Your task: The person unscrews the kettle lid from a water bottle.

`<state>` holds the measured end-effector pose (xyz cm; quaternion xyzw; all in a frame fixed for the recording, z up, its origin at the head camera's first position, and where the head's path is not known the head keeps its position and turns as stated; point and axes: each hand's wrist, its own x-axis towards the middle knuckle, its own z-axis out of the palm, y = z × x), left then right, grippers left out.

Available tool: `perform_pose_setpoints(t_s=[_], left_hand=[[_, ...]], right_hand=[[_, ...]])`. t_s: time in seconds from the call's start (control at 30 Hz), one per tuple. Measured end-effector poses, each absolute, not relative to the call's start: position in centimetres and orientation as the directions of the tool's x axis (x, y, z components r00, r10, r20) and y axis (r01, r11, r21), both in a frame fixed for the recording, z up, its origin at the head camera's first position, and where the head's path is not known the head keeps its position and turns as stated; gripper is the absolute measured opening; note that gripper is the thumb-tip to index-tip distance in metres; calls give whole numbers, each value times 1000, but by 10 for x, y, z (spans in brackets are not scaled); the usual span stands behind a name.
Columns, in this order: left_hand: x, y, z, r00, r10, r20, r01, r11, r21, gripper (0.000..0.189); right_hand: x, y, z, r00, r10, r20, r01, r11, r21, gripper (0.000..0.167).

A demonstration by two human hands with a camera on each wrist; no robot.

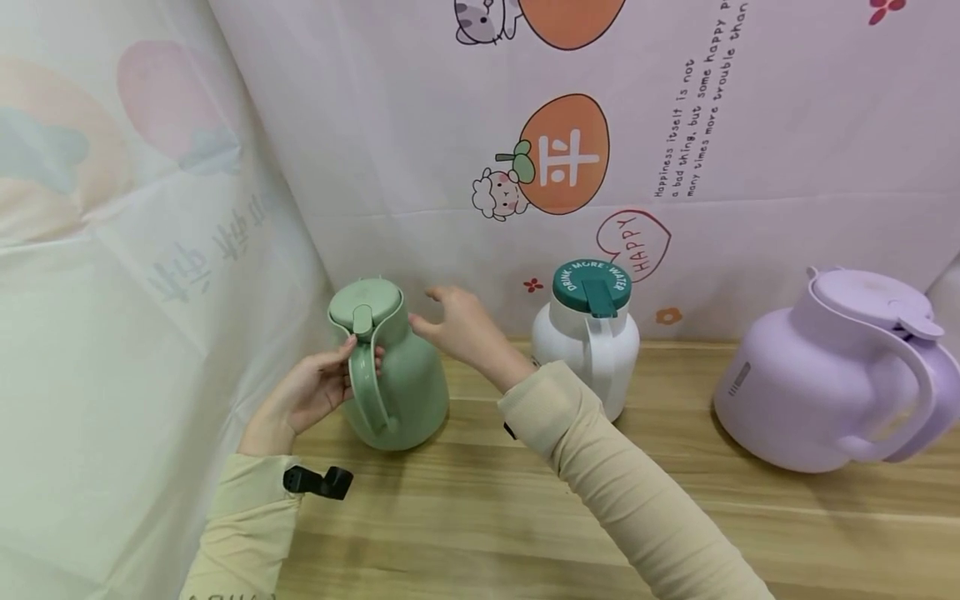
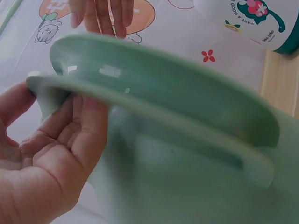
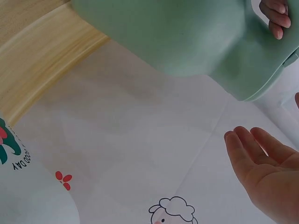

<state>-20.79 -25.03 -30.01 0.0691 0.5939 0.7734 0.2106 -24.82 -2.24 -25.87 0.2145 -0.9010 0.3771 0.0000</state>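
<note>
A green thermos jug stands upright on the wooden table at the left, its lid down. My left hand grips the upper part of the jug's handle, thumb near the lid's lever and fingers passing through the loop. In the left wrist view, the curled fingers of that left hand show behind the handle. To the right of the jug's neck, my right hand hovers with fingers extended and holds nothing. The right wrist view shows a gap between these right fingers and the jug.
A white jug with a dark green lid stands behind my right forearm. Further right is a larger lilac jug, its handle facing right. A printed cloth hangs behind the wooden table and along the left side.
</note>
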Motion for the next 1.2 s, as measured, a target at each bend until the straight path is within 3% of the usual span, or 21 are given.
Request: perform_pose_setpoints(t_s=[0.7, 1.2], left_hand=[[-208, -213, -301, -923, 377, -74, -137, -143, 980, 29], [-208, -191, -306, -880, 471, -67, -133, -109, 985, 24]], right_hand=[[-248, -20, -263, -897, -410, 165, -401, 597, -695, 69], [-244, -13, -261, -895, -427, 131, -394, 618, -681, 84]])
